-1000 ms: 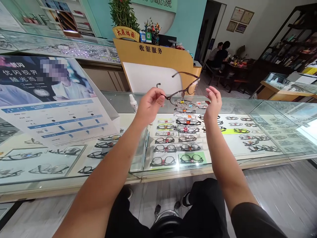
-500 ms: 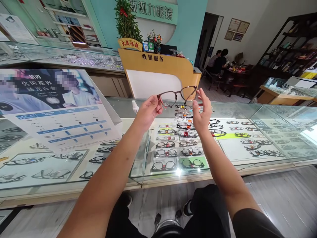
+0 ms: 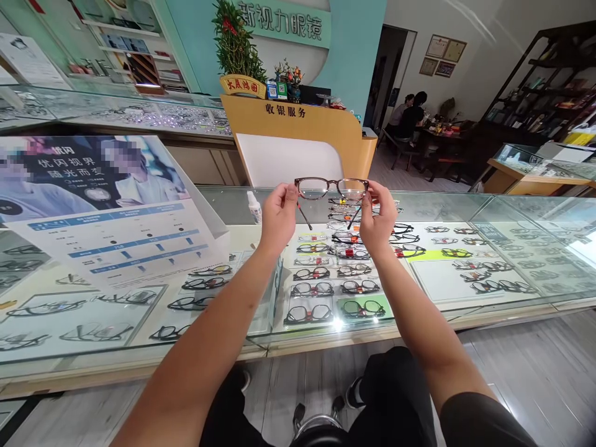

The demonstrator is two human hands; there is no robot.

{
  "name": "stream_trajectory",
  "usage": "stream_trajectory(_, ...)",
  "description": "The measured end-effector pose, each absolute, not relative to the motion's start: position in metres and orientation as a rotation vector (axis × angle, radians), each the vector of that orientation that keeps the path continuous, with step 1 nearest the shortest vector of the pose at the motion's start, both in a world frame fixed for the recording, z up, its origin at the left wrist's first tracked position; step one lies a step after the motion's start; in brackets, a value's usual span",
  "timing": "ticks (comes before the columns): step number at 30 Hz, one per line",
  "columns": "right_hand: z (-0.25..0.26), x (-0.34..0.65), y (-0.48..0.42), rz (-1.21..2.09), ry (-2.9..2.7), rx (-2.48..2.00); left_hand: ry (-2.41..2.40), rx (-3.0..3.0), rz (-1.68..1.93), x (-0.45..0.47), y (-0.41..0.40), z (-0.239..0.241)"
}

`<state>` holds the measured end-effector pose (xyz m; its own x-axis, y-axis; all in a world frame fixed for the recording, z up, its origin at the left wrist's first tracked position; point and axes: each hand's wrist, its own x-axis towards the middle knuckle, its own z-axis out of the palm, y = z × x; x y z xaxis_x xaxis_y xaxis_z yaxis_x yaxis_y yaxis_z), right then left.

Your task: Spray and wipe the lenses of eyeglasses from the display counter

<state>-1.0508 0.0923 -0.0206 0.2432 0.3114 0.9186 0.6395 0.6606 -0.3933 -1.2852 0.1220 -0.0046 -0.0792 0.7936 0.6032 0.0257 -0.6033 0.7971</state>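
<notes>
A pair of eyeglasses [image 3: 331,184] with a dark frame and clear lenses is held up level above the glass display counter. Its two temples are unfolded and slant down toward me. My left hand [image 3: 280,214] pinches the frame at its left hinge, and my right hand [image 3: 378,214] pinches the right hinge. Both hands are closed on it. Beneath them, rows of eyeglasses [image 3: 311,288] lie inside the counter, some on a green mat [image 3: 344,308]. Just left of my left hand stands a small white bottle [image 3: 254,207].
A large folded advertising card [image 3: 135,242] stands on the counter [image 3: 261,351] to the left. Beyond are a wooden cashier desk [image 3: 298,127], another display case [image 3: 139,118] and a lit showcase [image 3: 535,164] at right. Two people [image 3: 410,118] sit at a far table.
The eyeglasses have turned from tilted to level, their temples now pointing toward me. My right hand has closed from spread fingers onto the right hinge.
</notes>
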Motion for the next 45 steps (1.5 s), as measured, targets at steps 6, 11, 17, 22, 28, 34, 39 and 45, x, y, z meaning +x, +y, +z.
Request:
stream_trajectory(6, -0.024, -1.054, 0.094, -0.196, -1.355, -0.899, 0.883, 1.782, 1.926, -1.282, 0.117, -0.008)
stream_trajectory(11, -0.026, -1.056, 0.094, -0.118, -1.385, -0.960, 0.899, 1.741, 1.981, -1.280, 0.112, -0.012)
stream_trajectory(17, -0.030, -1.061, 0.095, -0.074, -1.389, -0.971, 0.960, 1.749, 2.076, -1.280, 0.116, -0.020)
stream_trajectory(22, -0.032, -1.065, 0.093, -0.103, -1.413, -0.972, 0.976, 1.744, 2.085, -1.281, 0.116, -0.021)
stream_trajectory(28, -0.035, -1.066, 0.094, -0.051, -1.360, -0.948, 1.007, 1.886, 2.124, -1.278, 0.110, -0.020)
stream_trajectory(34, -0.037, -1.064, 0.098, -0.040, -1.324, -0.987, 1.034, 2.145, 2.099, -1.276, 0.105, -0.019)
stream_trajectory(39, -0.038, -1.065, 0.098, -0.048, -1.332, -0.995, 1.129, 2.119, 2.117, -1.275, 0.106, -0.021)
stream_trajectory(45, -0.038, -1.066, 0.098, -0.041, -1.330, -0.992, 1.156, 2.112, 2.115, -1.274, 0.106, -0.019)
